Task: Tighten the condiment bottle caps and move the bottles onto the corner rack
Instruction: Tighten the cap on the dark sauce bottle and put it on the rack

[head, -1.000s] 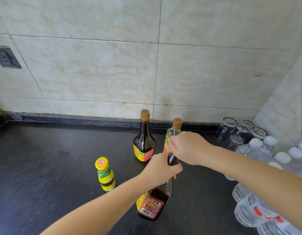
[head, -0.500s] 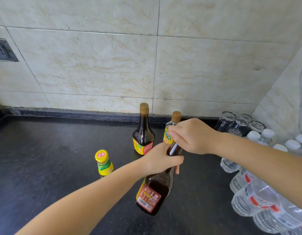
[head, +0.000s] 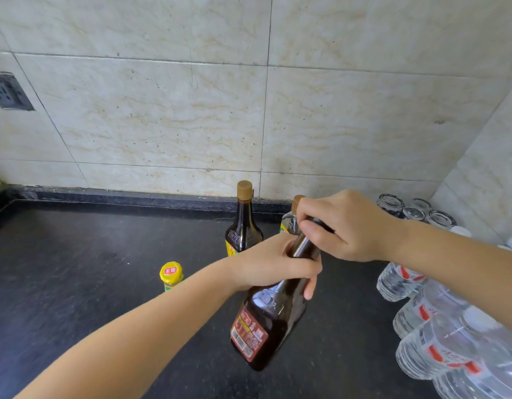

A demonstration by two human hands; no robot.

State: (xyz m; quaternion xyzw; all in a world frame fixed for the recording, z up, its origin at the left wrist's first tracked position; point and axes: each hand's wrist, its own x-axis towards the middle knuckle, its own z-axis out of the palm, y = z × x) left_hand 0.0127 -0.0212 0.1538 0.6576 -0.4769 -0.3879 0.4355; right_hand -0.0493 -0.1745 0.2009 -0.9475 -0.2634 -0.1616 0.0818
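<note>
Left hand is what I check first: its fingers are wrapped round the neck of the dark sauce bottle just below centre frame, with the fingertips showing on the bottle's right side. Right hand sits directly above and slightly right of it, curled over the top of that same bottle, thumb pressed along the upper neck; I cannot see the cap itself, as the fingers cover it. So both hands are clamped on the one bottle, left low, right at the top.

I read the bottle's long axis as running from lower left to upper right of the frame: the base points toward the lower centre, the top toward the right hand. I cannot tell whether the base touches the black countertop. Its red label faces lower left.

Behind the hands, near the wall, a second dark bottle stands upright with a tan cap. Just right of it a clear bottle with a tan cap is mostly hidden by the right hand. A small yellow-capped bottle stands left of the left forearm, partly hidden by it.

At the right edge I see a pack of water bottles lying on the counter, and upturned drinking glasses in the corner behind them. A grey wall socket sits at upper left on the tiled wall.
</note>
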